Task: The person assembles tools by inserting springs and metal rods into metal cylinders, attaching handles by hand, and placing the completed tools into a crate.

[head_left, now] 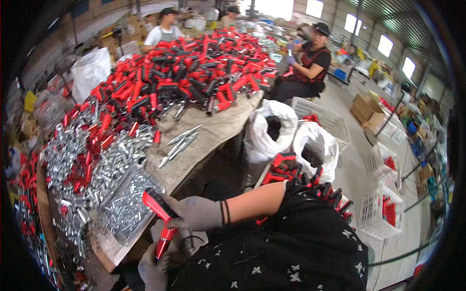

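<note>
Both gloved hands are on one red and black pistol-shaped tool handle (164,206) just off the table's front corner. My right hand (199,213), in a grey glove, grips it near the bend, its arm reaching in from the right. Lower down, my left hand (153,271), also gloved in grey, is closed around the end of the red shaft. Beside the tool, a clear tray (145,182) filled with small metal pins (125,206) rests on the table. Behind that tray are heaped silvery metal tubes (109,167).
A large pile of red and black handles (194,68) covers the far table (213,131); several slim metal rods (180,145) lie nearer. White sacks (291,114) and a bin of handles (286,169) stand to the right, with white crates (381,223) beyond. A co-worker (313,63) sits past the sacks.
</note>
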Tool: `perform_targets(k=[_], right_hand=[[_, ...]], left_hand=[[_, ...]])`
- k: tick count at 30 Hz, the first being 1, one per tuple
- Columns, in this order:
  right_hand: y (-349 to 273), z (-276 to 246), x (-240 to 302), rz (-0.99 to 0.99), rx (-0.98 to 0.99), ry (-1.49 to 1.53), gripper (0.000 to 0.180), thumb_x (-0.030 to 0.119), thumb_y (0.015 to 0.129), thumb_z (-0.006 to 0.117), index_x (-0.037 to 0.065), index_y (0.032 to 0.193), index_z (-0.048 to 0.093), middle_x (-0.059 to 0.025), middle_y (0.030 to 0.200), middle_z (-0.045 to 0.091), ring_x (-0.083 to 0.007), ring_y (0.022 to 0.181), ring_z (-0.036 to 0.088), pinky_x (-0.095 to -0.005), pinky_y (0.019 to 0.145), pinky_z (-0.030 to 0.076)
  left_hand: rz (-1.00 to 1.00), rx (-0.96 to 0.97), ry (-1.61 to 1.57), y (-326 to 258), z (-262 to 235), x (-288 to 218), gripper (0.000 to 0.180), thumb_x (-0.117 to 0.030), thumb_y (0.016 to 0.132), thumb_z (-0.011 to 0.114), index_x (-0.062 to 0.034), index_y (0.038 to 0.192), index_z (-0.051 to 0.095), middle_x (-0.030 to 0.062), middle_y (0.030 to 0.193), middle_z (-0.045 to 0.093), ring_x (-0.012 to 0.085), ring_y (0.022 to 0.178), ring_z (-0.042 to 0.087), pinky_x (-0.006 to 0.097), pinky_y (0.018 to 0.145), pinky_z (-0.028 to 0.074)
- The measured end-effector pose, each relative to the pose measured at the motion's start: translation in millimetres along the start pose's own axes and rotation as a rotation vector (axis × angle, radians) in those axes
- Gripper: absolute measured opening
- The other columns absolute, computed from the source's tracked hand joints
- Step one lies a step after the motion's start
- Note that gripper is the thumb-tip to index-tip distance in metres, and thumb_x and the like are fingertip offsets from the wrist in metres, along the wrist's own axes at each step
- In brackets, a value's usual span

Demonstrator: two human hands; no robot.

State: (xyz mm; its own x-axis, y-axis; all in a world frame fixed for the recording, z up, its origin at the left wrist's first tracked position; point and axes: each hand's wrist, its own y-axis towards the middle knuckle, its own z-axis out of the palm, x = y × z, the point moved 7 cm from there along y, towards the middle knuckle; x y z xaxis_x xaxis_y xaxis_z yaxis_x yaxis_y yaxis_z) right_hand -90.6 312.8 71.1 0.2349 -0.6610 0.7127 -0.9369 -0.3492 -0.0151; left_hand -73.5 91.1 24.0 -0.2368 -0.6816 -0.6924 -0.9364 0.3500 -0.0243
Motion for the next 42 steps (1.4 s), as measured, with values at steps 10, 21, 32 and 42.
perform_targets(k=[10, 21, 32, 42], right_hand=[[-12.3, 10.6, -5.2, -0.380, 0.125, -0.555, 0.048, 0.023, 0.092, 0.055, 0.005, 0.136, 0.046, -0.0162, 0.073, 0.064, -0.0356, 0.070, 0.068, -0.0444, 0.057, 0.052], [30.0, 44.3, -48.4, 0.099, 0.305, 0.782, 0.065, 0.064, 0.102, 0.030, 0.009, 0.090, 0.063, -0.0006, 0.068, 0.055, -0.0131, 0.057, 0.051, -0.0308, 0.052, 0.044], [-30.5, 4.3, 95.3, -1.501, -0.085, -0.951, 0.015, 0.023, 0.084, 0.064, 0.016, 0.093, 0.072, -0.0051, 0.095, 0.069, -0.0266, 0.098, 0.066, -0.0424, 0.090, 0.053], [1.6, 37.7, -19.1, -0.101, 0.383, 0.473, 0.026, 0.025, 0.087, 0.071, 0.010, 0.108, 0.065, -0.0067, 0.095, 0.067, -0.0230, 0.097, 0.063, -0.0434, 0.083, 0.052]], left_hand=[[0.167, 0.120, -0.057, -2.9, -2.3, -5.6, 0.037, -0.030, 0.093, 0.068, -0.0057, 0.121, 0.065, 0.0200, 0.096, 0.070, 0.0339, 0.083, 0.068, 0.039, 0.072, 0.051], [-0.139, 0.325, -0.611, 4.0, 23.8, 36.1, 0.043, -0.035, 0.099, 0.061, -0.0014, 0.126, 0.062, -0.0010, 0.082, 0.061, 0.0114, 0.070, 0.055, 0.027, 0.063, 0.046], [-0.068, 0.528, -0.578, 1.2, 26.0, 50.3, 0.043, -0.034, 0.098, 0.062, -0.0016, 0.125, 0.064, 0.0024, 0.090, 0.066, 0.0179, 0.079, 0.062, 0.032, 0.070, 0.051], [0.278, 0.106, 0.168, 12.4, -2.3, -6.8, 0.054, -0.027, 0.084, 0.074, 0.0007, 0.128, 0.059, 0.0142, 0.106, 0.067, 0.0237, 0.098, 0.064, 0.034, 0.087, 0.050]])
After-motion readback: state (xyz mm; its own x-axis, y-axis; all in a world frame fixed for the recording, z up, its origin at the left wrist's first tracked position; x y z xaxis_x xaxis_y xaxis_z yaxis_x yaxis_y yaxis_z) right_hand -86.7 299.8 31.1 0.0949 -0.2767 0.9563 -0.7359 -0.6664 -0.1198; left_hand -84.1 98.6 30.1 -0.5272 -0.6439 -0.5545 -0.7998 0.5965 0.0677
